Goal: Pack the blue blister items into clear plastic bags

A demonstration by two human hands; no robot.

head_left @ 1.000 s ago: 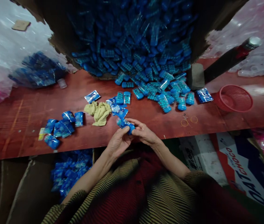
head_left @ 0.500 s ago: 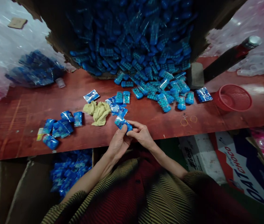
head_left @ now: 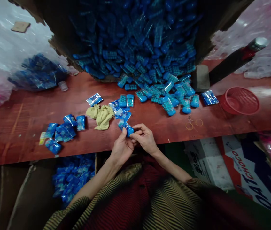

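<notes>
Near the front edge of the red table, both hands hold one small blue plastic container (head_left: 127,128). My left hand (head_left: 121,146) is closed on it from the left, thumb on top. My right hand (head_left: 145,138) pinches its right end between thumb and fingers. Just beyond lie flat blue printed sleeves (head_left: 122,111) in a loose pile. A crumpled yellow cloth (head_left: 103,117) sits to their left. Farther left, several blue wrapped containers (head_left: 65,131) form a group. Beyond the sleeves, two clear-fronted containers with blue beads (head_left: 126,100) lie side by side.
A torn cardboard box (head_left: 202,41) spills many blue containers (head_left: 169,92) onto the table (head_left: 147,116). At right are a red plastic basket (head_left: 241,101), a dark cylinder (head_left: 231,62) and thin rubber bands (head_left: 193,124). A bag of blue packets (head_left: 38,72) lies at back left.
The container in my hands has turned slightly and shifted a little left, and my left thumb has moved along it. The rest of the table looks the same.
</notes>
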